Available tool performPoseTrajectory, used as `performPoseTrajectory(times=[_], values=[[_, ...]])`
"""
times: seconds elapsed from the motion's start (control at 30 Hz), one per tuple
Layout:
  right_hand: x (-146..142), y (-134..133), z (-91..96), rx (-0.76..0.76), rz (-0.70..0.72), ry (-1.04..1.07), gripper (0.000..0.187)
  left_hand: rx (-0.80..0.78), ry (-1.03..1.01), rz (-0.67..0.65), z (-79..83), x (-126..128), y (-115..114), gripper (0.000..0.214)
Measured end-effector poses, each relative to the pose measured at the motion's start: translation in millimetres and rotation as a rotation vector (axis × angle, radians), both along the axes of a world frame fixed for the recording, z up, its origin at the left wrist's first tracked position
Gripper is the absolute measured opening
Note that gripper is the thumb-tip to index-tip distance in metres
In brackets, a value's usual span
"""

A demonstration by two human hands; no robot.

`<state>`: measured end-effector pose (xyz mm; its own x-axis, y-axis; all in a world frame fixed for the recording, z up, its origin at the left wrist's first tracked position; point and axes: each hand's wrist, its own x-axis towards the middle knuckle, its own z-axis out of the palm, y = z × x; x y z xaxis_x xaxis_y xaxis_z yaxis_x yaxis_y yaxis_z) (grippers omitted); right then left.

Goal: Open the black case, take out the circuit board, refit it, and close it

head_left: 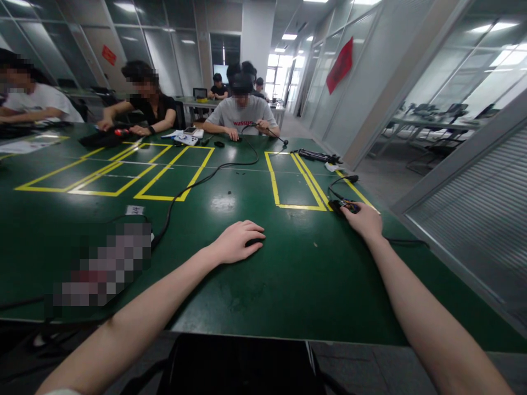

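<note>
My left hand (237, 241) rests palm down on the green table (288, 274), fingers curled over a small dark object that barely shows under the fingertips. My right hand (364, 219) reaches to the right side of the table, its fingers closed on a small black device (345, 206) with coloured parts. A thin black cable (338, 185) loops from that device toward the far edge. The device lies just outside the corner of a yellow taped rectangle (294, 184).
A long black cable (197, 184) crosses the table's middle. More yellow taped boxes (119, 173) lie at left, near a blurred patch (107, 269). Three people sit at the far side with small devices and papers. A black tool (317, 156) lies at far right.
</note>
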<state>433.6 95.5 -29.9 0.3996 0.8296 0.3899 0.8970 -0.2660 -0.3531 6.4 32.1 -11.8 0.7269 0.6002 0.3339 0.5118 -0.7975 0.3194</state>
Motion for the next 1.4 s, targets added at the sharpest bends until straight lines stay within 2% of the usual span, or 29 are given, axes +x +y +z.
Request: performPoseTrajectory(times=[0.07,0.13,0.23,0.3,0.43,0.57,0.6,0.67,0.73,0.83,0.93,1.1,1.23,1.4], values=[[-10,-2,6.3,-0.089,-0.046,0.011,0.047,-0.004,0.004,0.004,0.0,0,0,0.023],[-22,-4,11.7,-0.129,-0.035,0.021,0.048,-0.006,0.004,0.008,0.1,1,0,0.023],[-46,-8,14.3,-0.119,0.071,0.023,0.048,-0.004,-0.012,0.011,-0.5,1,1,0.022],[-69,-13,12.5,-0.109,0.191,0.021,0.047,-0.005,-0.031,0.011,-1.4,1,1,0.023],[-124,-30,5.8,-0.045,0.59,0.052,0.038,0.025,-0.127,0.048,-1.4,0,0,0.031],[-169,-60,5.2,-0.045,1.131,0.116,0.035,0.074,-0.238,0.05,3.8,-3,-7,0.039],[-176,-68,6.7,-0.055,1.229,0.131,0.035,0.071,-0.233,0.023,5.2,-4,-9,0.037],[-186,-81,10.3,-0.072,1.322,0.141,0.033,0.059,-0.174,-0.031,7.2,-5,-13,0.031],[-190,-88,13.2,-0.075,1.321,0.148,0.031,0.047,-0.133,-0.033,7.5,-5,-15,0.038],[-189,-89,13.5,-0.052,1.259,0.173,0.032,0.063,-0.11,-0.003,5.6,-7,-16,0.031],[-188,-88,10.4,0.004,1.205,0.216,0.032,0.047,-0.095,0.001,3.0,-9,-13,0.036],[-193,-90,9.2,0.098,1.182,0.267,0.023,0.022,-0.067,0.002,-0.1,-12,-10,0.048],[-198,-93,11.5,0.088,1.189,0.222,0.021,0.011,-0.015,-0.003,-0.6,-12,-10,0.058],[-201,-91,13.9,0.016,1.132,0.247,0.019,0.001,0.023,-0.007,0.1,-13,-11,0.072]])
